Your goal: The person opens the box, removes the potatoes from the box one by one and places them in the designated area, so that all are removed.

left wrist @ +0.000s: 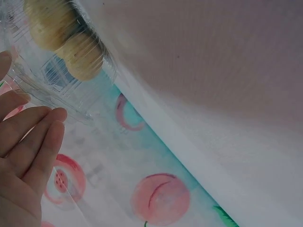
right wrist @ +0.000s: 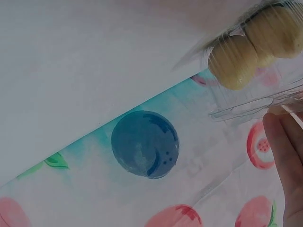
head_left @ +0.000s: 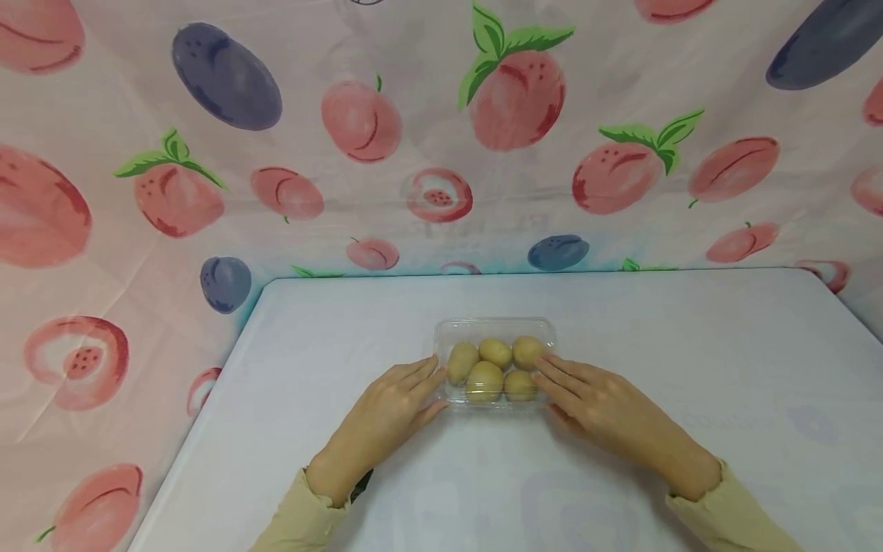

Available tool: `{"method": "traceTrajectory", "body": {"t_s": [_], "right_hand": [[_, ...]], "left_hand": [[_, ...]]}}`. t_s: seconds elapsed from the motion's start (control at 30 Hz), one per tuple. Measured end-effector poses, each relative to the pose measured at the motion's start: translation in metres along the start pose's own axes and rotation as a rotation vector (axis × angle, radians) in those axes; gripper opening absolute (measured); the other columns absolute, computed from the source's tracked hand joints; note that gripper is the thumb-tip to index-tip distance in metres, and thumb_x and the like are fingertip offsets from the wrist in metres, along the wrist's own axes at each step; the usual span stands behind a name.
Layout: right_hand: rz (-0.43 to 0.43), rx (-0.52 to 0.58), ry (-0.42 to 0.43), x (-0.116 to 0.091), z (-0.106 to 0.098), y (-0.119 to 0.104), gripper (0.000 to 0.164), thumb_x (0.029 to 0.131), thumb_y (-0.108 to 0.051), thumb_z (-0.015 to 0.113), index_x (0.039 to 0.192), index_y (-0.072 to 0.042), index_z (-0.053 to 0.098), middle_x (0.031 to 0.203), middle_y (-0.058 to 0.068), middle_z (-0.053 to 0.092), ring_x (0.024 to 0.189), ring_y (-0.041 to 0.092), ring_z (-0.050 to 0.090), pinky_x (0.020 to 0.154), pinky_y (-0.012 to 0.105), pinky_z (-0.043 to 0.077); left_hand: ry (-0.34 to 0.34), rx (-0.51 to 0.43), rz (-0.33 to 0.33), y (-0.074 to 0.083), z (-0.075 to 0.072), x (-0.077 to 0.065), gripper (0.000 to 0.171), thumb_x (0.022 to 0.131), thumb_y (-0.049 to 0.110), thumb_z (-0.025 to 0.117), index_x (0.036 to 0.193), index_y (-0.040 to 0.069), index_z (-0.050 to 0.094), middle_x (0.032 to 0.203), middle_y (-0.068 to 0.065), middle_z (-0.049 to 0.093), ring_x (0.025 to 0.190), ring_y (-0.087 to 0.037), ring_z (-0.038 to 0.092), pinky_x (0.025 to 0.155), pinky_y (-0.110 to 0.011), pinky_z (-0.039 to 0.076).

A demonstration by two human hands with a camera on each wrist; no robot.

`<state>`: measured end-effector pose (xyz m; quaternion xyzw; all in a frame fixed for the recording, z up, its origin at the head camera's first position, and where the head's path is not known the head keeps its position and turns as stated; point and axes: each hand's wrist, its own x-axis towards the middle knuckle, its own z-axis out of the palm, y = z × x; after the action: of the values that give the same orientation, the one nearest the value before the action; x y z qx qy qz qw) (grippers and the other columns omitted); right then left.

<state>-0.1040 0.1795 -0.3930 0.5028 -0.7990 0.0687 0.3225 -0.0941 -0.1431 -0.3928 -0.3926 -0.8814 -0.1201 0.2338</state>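
A clear plastic container [head_left: 497, 328] sits on the white table with several round, yellow-brown potatoes [head_left: 484, 381] inside. At its left side is my left hand [head_left: 389, 402], fingers extended, the tips at the container's edge. My right hand [head_left: 600, 402] lies at the opposite side, its straight fingertips touching the right edge, with part of that corner hidden behind them. In the left wrist view, the fingers [left wrist: 35, 137] are straight beside the container's rim [left wrist: 57, 101]. The right wrist view shows straight fingers [right wrist: 279, 142] against the rim [right wrist: 251, 108].
The white table [head_left: 310, 322] ends at a back edge below a hanging cloth [head_left: 428, 46] printed with peaches and plums. The cloth also runs along the table's left side. A small dark object [head_left: 362, 486] shows beneath my left wrist.
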Motion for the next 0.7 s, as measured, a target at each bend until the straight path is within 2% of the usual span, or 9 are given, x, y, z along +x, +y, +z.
{"method": "traceTrajectory", "body": {"t_s": [0.17, 0.4, 0.7], "right_hand": [[0.022, 0.035, -0.026, -0.0006, -0.005, 0.001, 0.051, 0.111, -0.027, 0.029, 0.12, 0.003, 0.069, 0.124, 0.018, 0.068, 0.111, 0.028, 0.068, 0.084, 0.04, 0.06], [-0.015, -0.016, -0.089, -0.0022, -0.0075, 0.0008, 0.056, 0.112, -0.02, 0.016, 0.123, 0.002, 0.066, 0.128, 0.018, 0.066, 0.116, 0.029, 0.065, 0.085, 0.039, 0.06], [-0.049, -0.053, -0.031, 0.0028, -0.0037, -0.0012, 0.053, 0.112, -0.016, 0.021, 0.115, 0.007, 0.069, 0.119, 0.021, 0.069, 0.107, 0.031, 0.069, 0.078, 0.038, 0.062]], "left_hand": [[0.002, 0.027, 0.008, -0.0008, 0.002, -0.0011, 0.045, 0.084, 0.022, 0.081, 0.12, -0.001, 0.069, 0.123, -0.018, 0.068, 0.114, -0.026, 0.067, 0.097, -0.036, 0.056], [-0.01, 0.085, 0.026, 0.002, 0.0034, -0.0019, 0.041, 0.088, 0.02, 0.077, 0.121, -0.002, 0.068, 0.125, -0.02, 0.066, 0.117, -0.027, 0.065, 0.097, -0.037, 0.056], [0.003, 0.071, 0.022, 0.0022, 0.0052, -0.0033, 0.041, 0.088, 0.019, 0.077, 0.122, -0.002, 0.067, 0.125, -0.019, 0.066, 0.118, -0.026, 0.065, 0.098, -0.036, 0.056]]}}
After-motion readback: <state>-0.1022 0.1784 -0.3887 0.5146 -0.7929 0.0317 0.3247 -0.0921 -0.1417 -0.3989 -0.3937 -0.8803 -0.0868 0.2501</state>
